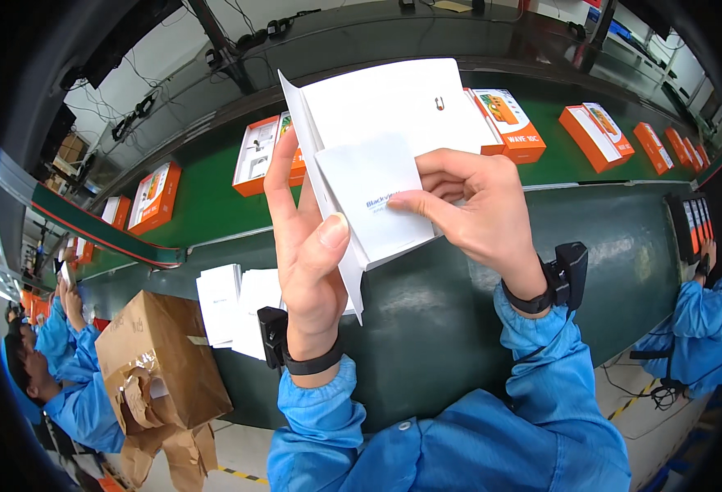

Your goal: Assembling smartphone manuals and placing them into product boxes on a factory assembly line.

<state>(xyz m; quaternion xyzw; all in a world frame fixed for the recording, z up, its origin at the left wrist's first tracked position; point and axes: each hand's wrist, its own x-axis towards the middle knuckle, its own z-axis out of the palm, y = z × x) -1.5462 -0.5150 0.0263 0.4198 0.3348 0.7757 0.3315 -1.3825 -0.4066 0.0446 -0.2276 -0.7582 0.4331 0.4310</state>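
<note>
In front of me I hold up a white cardboard insert (377, 94), with a long folded flap on its left side. A small metal pin (439, 103) shows on its upper right part. My left hand (307, 238) grips the insert along the flap, thumb in front and fingers behind. My right hand (480, 209) pinches a white printed booklet (369, 176) by its right side, thumb on the front and the other fingers curled behind. The booklet lies over the lower part of the insert, slightly tilted; its lower edge is close to the insert's edge.
Orange-and-white boxes (508, 127) stand along a green conveyor belt (201, 176) beyond the dark worktable (426, 328). Stacks of white booklets (219, 303) lie left of my left hand, beside a torn brown carton (160, 353). People in blue sleeves (701, 328) work at both sides.
</note>
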